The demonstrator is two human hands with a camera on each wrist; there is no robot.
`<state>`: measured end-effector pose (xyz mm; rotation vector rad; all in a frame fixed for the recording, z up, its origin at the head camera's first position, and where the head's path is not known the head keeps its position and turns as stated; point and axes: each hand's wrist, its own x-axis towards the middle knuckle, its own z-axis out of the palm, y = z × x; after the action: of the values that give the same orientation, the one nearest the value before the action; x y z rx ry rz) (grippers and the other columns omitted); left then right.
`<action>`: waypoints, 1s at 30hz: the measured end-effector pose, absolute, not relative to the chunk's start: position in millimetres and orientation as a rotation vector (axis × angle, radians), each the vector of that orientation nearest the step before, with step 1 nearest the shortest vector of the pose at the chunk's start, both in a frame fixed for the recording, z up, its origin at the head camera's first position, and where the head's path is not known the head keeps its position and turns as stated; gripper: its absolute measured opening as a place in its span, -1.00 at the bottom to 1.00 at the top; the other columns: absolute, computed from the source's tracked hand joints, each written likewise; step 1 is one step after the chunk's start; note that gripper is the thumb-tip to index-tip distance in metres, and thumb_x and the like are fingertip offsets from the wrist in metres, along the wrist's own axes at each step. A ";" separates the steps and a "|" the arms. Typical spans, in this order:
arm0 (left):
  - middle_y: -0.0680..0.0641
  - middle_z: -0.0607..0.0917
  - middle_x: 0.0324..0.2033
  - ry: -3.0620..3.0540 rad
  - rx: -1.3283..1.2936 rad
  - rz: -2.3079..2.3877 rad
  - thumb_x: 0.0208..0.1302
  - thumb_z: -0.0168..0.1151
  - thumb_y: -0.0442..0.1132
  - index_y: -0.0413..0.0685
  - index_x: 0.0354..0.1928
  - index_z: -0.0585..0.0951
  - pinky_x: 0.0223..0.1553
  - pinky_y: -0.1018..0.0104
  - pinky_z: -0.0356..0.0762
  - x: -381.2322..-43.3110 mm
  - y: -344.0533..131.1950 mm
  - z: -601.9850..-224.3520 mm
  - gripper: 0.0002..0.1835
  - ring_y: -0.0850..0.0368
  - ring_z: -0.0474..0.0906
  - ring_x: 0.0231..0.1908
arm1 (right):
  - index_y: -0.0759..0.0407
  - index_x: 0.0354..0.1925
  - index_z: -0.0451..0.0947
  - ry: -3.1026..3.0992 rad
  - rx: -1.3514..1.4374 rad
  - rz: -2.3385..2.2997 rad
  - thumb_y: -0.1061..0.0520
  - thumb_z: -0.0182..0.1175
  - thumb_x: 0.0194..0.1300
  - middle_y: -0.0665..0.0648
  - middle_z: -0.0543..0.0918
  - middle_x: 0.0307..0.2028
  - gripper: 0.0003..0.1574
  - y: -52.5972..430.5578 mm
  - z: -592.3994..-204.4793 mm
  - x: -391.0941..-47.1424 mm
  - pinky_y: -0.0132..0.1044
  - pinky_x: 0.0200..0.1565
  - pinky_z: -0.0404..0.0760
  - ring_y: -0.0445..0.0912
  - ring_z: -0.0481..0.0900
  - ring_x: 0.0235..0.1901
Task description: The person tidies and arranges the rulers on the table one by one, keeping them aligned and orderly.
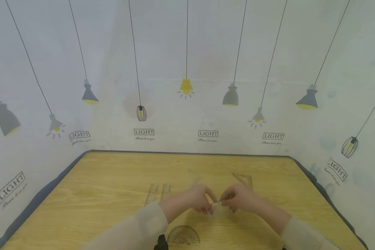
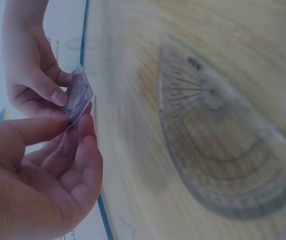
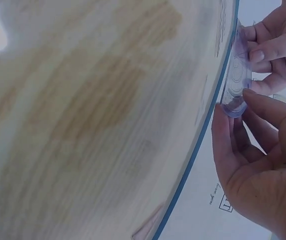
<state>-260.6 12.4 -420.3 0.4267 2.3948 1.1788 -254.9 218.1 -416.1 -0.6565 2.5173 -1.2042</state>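
Clear protractor (image 1: 183, 236) flat on the table (image 1: 106, 198), nearest.
Beyond it, left grip (image 1: 201, 198) and right grip (image 1: 238, 198) both pinch a marked clear plastic piece (image 3: 237, 75), raised between them; two rulers (image 1: 151, 194) lie leftward, a set square (image 1: 249, 180) farther off.

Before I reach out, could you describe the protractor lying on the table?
On the wooden table, look at the near side, right of the left sleeve. The clear protractor lies there, curve facing away. Its half-round outline differs from the straight rulers.

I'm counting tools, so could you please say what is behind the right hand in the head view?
A set square shows beyond the right hand; its near end looks covered.
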 end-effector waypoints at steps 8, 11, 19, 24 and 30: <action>-0.04 0.67 -0.61 2.395 0.426 1.140 -0.02 0.43 -0.51 -0.03 -0.24 0.68 -0.48 0.26 0.62 -249.7 6.6 -423.3 -0.70 0.09 0.62 -0.57 | 0.24 -0.30 0.64 2.489 -0.702 -1.178 0.30 0.30 0.20 0.04 0.63 -0.43 -0.94 211.3 -422.3 -246.6 -0.27 -0.56 0.60 -0.09 0.55 -0.61; -0.01 0.66 -0.61 2.393 0.458 1.119 -0.01 0.42 -0.51 -0.01 -0.26 0.68 -0.53 0.29 0.60 -245.5 5.4 -429.2 -0.71 0.12 0.60 -0.58 | 0.21 -0.31 0.64 2.474 -0.718 -1.155 0.31 0.29 0.20 0.03 0.62 -0.43 -0.94 210.4 -424.7 -241.8 -0.30 -0.56 0.57 -0.11 0.54 -0.61; -0.03 0.64 -0.67 2.393 0.559 1.067 0.03 0.33 -0.57 -0.07 -0.32 0.67 -0.65 0.42 0.46 -235.2 3.2 -430.6 -0.75 0.16 0.52 -0.68 | 0.14 -0.32 0.66 2.517 -0.773 -1.118 0.27 0.33 0.17 -0.02 0.61 -0.38 -0.93 208.3 -432.8 -230.6 -0.34 -0.48 0.56 -0.18 0.54 -0.49; 0.03 0.55 -0.77 2.448 0.616 0.988 -0.02 0.31 -0.59 -0.07 -0.37 0.65 -0.72 0.51 0.29 -229.1 3.3 -429.0 -0.74 0.24 0.39 -0.77 | 0.14 -0.31 0.66 2.499 -0.795 -1.113 0.30 0.31 0.19 0.00 0.58 -0.37 -0.90 206.1 -436.7 -227.3 -0.35 -0.55 0.57 -0.19 0.54 -0.51; 0.08 0.50 -0.80 2.472 0.677 0.929 -0.06 0.31 -0.59 -0.04 -0.40 0.66 -0.72 0.53 0.25 -228.0 2.6 -429.6 -0.72 0.30 0.32 -0.78 | 0.14 -0.31 0.65 2.492 -0.802 -1.082 0.36 0.28 0.17 -0.03 0.57 -0.42 -0.85 204.4 -439.8 -225.3 -0.38 -0.55 0.55 -0.21 0.52 -0.52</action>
<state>-228.0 2.6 -429.6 0.6769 2.4719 0.9291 -225.3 204.4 -439.8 -0.8017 2.4921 -1.0825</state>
